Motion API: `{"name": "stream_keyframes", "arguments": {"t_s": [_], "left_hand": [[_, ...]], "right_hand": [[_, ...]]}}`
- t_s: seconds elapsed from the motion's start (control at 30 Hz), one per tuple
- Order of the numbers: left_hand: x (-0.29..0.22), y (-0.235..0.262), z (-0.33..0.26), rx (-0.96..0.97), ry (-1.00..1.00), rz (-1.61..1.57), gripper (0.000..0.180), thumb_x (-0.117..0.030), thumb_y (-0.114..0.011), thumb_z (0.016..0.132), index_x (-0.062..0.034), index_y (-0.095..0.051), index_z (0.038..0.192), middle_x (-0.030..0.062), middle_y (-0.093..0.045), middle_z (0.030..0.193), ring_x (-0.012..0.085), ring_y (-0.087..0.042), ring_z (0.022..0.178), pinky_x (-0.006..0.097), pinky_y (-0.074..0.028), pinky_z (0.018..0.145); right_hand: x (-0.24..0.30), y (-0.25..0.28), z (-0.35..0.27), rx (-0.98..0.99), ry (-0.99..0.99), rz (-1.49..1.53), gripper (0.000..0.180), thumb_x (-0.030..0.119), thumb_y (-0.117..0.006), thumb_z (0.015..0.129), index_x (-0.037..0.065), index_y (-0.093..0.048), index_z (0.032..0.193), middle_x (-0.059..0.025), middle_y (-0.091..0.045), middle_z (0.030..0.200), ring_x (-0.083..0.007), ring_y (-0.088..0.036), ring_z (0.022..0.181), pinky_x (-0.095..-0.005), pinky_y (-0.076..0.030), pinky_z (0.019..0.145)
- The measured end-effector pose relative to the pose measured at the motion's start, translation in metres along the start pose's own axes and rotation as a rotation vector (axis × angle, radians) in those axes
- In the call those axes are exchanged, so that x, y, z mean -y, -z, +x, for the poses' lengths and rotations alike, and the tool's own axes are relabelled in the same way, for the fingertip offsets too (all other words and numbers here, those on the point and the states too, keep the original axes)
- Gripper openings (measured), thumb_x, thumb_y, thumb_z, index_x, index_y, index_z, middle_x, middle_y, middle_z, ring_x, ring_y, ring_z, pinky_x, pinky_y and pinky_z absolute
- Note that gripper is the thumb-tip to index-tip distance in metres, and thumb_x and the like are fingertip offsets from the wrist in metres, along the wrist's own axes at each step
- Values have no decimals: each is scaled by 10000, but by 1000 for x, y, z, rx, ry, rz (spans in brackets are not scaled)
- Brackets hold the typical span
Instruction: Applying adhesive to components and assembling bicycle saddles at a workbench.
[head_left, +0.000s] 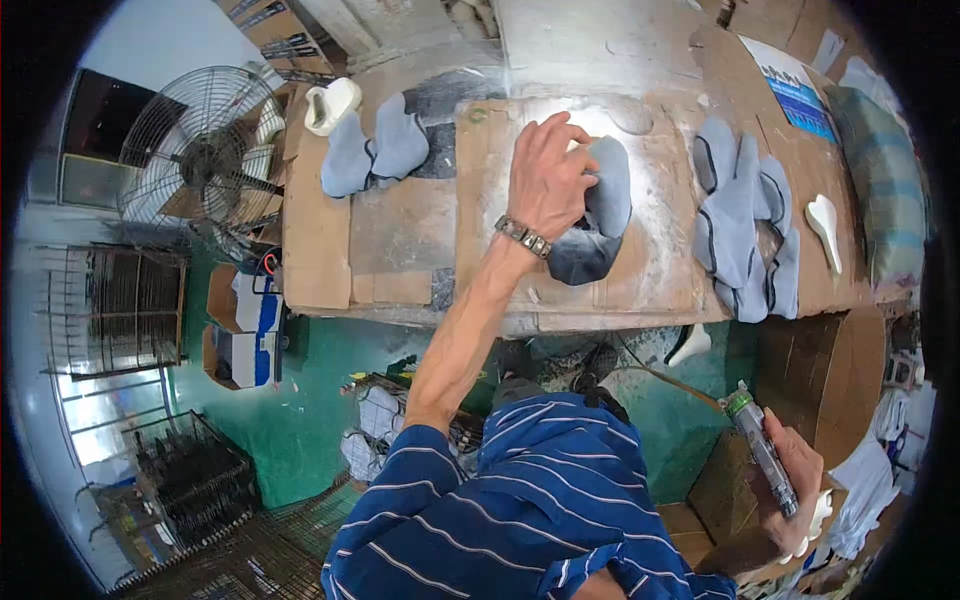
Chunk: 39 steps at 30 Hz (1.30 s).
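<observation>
**Hand flat on grey sock form at dusty workbench**

Your striped blue shirt [540, 500] fills the foreground, nearest the lens, with both arms reaching out from it. Beyond it, the long cardboard-covered workbench [400, 240] spans the frame, dusted white with powder around the middle. A large wire-guard fan [205, 150] stands off its left end above the green floor [300, 400].

On the bench, your left hand [548, 180] is spread, fingers splayed and palm pressed down on the grey sock [600, 215] lying at the centre of the board; the sock's dark toe end pokes out just below your wrist and its metal watch band. Your right hand [795, 480] hangs low at your right side, well apart from the bench, fingers wrapped around a slim grey tool with a green cap [760, 445].

As far as the scene shows, the work looks part done. A stack of grey socks [740, 220] lies overlapping to the right of your left hand, and a smaller pair of grey socks [372, 150] rests at the far left of the bench. Which pile is finished and which is waiting cannot be told from here.

A white foot-shaped form [825, 228] lies just beside the right stack, and another white form [330, 103] sits at the far left corner.
</observation>
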<state>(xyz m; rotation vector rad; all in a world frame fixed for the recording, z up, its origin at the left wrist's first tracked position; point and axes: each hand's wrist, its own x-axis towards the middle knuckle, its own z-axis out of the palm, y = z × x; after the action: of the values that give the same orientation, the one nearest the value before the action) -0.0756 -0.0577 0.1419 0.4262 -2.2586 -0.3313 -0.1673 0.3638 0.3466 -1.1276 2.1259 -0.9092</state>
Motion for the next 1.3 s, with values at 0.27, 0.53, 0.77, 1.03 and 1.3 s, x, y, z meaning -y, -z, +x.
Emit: {"name": "stream_keyframes", "arguments": {"t_s": [0.27,0.53,0.77,1.03,1.3], "left_hand": [[-40,-1,3,90,-108,-58,144,-100,-810,712,-95,-688,789,79,-666,1151,327,-557,1325,579,-406,1123],[-32,86,98,-347,-338,-201,144,-78,-790,728,-78,-731,859,102,-679,1114,363,-616,1217,500,-477,1021],[36,183,37,32,-60,-62,122,-79,-778,765,-57,-737,878,115,-682,1149,366,-612,1202,474,-480,992],[104,305,-133,370,408,141,161,-88,-784,766,-31,-724,904,157,-682,1147,379,-626,1173,462,-482,1006],[99,397,-238,317,749,292,203,-95,-787,763,-24,-699,932,155,-657,1176,387,-606,1167,479,-498,950]], "right_hand": [[24,-32,24,25,24,5,631,178,-737,772,-84,-635,1338,-170,-674,940,-251,-618,790,-340,-479,741],[36,-53,26,68,116,-63,781,37,-634,603,-106,-605,1370,-226,-648,880,-379,-642,731,-367,-500,698],[51,-96,35,85,106,-48,707,-39,-673,668,-59,-621,1373,-236,-673,945,-398,-674,805,-371,-516,737],[55,-186,80,180,39,-77,645,47,-808,797,-32,-589,1399,-243,-693,1118,-421,-683,996,-423,-530,875],[33,-308,190,302,95,-108,757,146,-768,884,-33,-412,1529,-294,-599,1362,-447,-597,1246,-463,-481,1031]]}}
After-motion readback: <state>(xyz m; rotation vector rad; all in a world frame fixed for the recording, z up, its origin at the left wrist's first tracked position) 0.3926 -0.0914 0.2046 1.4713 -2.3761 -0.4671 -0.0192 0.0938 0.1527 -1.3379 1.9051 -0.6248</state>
